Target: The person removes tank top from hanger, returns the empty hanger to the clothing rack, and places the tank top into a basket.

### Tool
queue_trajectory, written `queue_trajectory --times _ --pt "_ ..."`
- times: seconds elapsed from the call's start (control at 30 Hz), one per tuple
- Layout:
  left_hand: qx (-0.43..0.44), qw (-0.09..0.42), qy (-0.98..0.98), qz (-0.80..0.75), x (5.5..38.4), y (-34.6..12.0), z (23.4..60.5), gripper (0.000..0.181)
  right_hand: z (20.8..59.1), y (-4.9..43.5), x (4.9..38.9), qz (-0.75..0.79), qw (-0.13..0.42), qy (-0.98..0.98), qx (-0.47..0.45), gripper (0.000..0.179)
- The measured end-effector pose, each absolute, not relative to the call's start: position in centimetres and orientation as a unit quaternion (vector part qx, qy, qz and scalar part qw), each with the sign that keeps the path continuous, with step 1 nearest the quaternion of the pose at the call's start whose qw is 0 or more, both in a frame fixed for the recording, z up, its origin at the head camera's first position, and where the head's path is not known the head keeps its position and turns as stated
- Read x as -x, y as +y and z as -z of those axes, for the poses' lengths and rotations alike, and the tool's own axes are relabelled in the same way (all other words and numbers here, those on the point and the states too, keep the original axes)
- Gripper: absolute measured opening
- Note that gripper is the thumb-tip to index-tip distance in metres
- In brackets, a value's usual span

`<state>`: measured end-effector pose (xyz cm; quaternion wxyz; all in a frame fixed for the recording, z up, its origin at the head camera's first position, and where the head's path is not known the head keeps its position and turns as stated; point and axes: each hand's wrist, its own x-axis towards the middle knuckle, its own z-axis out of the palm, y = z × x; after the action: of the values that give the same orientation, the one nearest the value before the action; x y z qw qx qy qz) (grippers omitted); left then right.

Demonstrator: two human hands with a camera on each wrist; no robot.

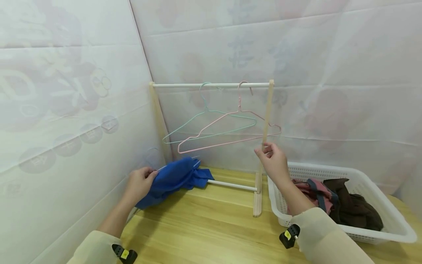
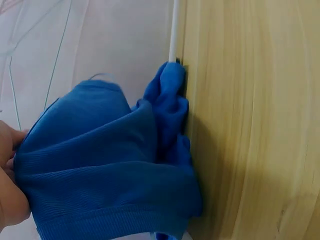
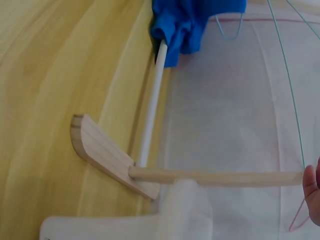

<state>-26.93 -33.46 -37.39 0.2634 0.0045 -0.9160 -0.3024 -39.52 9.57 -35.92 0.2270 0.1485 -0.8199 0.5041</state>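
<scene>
My left hand point(image 1: 140, 183) pinches the edge of a blue garment point(image 1: 174, 179) at the left. A thin pale hanger shows at the garment, with its hook rising just above my fingers. The cloth droops over the low white bar point(image 1: 232, 185) of a clothes rack, as the left wrist view also shows, with ribbed fabric point(image 2: 110, 220) at its near end. My right hand point(image 1: 273, 161), its fingers loosely bent, is at the rack's right wooden post point(image 1: 268, 110). Whether it touches the post I cannot tell.
A green hanger point(image 1: 207, 110) and a pink hanger point(image 1: 239, 110) hang from the rack's top rail point(image 1: 178, 85). At the right stands a white basket point(image 1: 392, 205) holding a dark brown garment point(image 1: 359, 212) and a reddish one point(image 1: 324, 194). Pale fabric walls enclose the wooden table point(image 1: 204, 227).
</scene>
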Motion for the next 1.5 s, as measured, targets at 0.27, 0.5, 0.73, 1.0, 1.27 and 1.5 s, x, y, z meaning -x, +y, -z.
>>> queue_trajectory --times 0.27,0.5,0.73,1.0,1.27,1.5 --pt "0.063 0.207 -0.917 0.335 26.9 -29.6 37.2 0.014 38.1 6.7 37.7 -0.456 0.184 -0.835 -0.247 0.023" --pt "0.132 0.185 -0.905 0.361 27.0 -25.0 37.5 0.015 40.5 4.0 35.8 -0.353 0.228 -0.844 -0.332 0.025" --pt "0.199 0.117 -0.888 0.399 27.3 -21.8 38.0 0.027 41.9 3.5 34.5 -0.289 0.231 -0.834 -0.409 0.035" --pt "0.226 0.071 -0.887 0.396 27.5 -20.3 38.5 0.028 42.7 4.4 33.9 -0.305 0.179 -0.833 -0.425 0.02" --pt "0.224 0.075 -0.914 0.33 27.4 -19.4 37.8 0.031 43.0 4.8 33.5 -0.337 0.166 -0.836 -0.4 0.017" --pt "0.244 0.111 -0.915 0.301 26.8 -20.5 37.6 0.03 42.4 5.7 32.9 -0.389 0.09 -0.841 -0.366 0.023"
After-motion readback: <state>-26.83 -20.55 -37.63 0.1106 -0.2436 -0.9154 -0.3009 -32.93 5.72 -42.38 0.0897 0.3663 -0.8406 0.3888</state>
